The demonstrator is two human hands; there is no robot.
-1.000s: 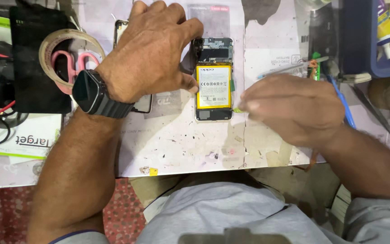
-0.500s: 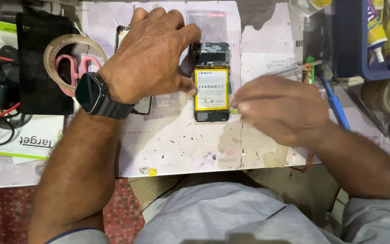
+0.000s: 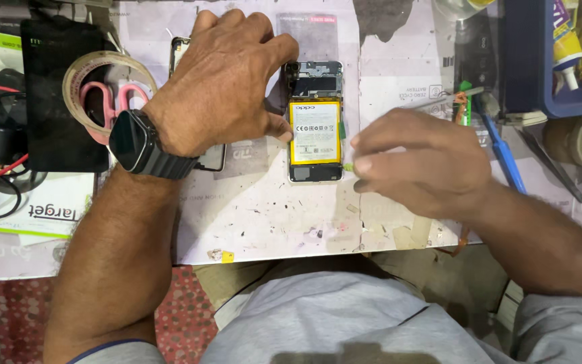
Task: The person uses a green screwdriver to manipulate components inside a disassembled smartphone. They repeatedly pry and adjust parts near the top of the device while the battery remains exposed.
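Observation:
An opened phone (image 3: 315,172) with a yellow battery (image 3: 314,135) lies face down on the stained white work mat (image 3: 264,209). My left hand (image 3: 220,87), with a black smartwatch (image 3: 133,141) on its wrist, grips the phone's left edge and top corner with thumb and fingers. My right hand (image 3: 419,162) sits just right of the phone. Its fingertips are pinched together on a small green-yellow piece (image 3: 348,166) at the phone's lower right edge. What that piece is cannot be made out.
A tape roll (image 3: 79,74) with pink scissors (image 3: 106,101) inside rests on a black box (image 3: 48,135) at left. A second phone (image 3: 211,158) lies under my left wrist. A blue screwdriver (image 3: 503,155) and a blue tray (image 3: 527,67) of bottles are at right.
My right hand has edged slightly left toward the phone's right edge. My left hand keeps the same grip on the phone.

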